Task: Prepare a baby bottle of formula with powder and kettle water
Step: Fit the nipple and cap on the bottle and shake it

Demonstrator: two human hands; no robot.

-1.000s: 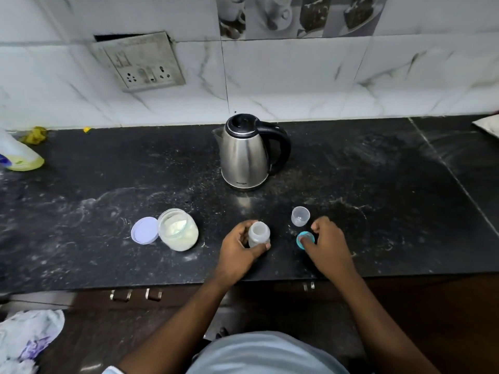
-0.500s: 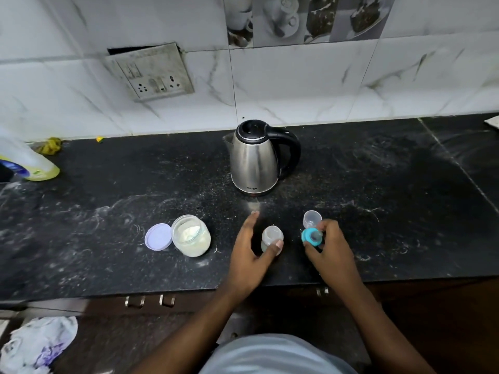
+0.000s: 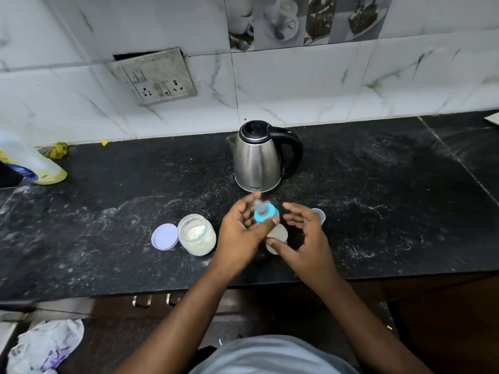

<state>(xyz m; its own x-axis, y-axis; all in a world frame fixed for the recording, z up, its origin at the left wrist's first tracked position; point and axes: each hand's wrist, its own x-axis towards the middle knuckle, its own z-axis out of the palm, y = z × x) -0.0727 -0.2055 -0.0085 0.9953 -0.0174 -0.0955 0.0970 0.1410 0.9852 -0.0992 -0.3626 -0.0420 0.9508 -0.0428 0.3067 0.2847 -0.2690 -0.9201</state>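
The small translucent baby bottle point(image 3: 278, 236) stands uncapped on the black counter point(image 3: 378, 211), between my two hands. My left hand point(image 3: 240, 230) holds the blue teat ring point(image 3: 266, 214) between fingers and thumb, just above and behind the bottle, nipple pointing up. My right hand point(image 3: 305, 238) hovers beside the bottle with fingers spread; its thumb touches the bottle's side. The open jar of white formula powder point(image 3: 197, 234) stands left of my left hand, its lilac lid point(image 3: 164, 237) lying beside it. Behind my hands is the steel kettle point(image 3: 258, 157), lid closed.
A clear bottle cap point(image 3: 319, 215) sits on the counter just behind my right hand. A plastic bottle point(image 3: 32, 163) lies at the far left, near the tiled wall with a socket plate point(image 3: 156, 76). A crumpled cloth point(image 3: 43, 346) lies below the counter edge.
The blue teat ring went from my right hand's pinch on the counter into my left hand, raised above the bottle. My left hand let go of the bottle; my right hand opened.
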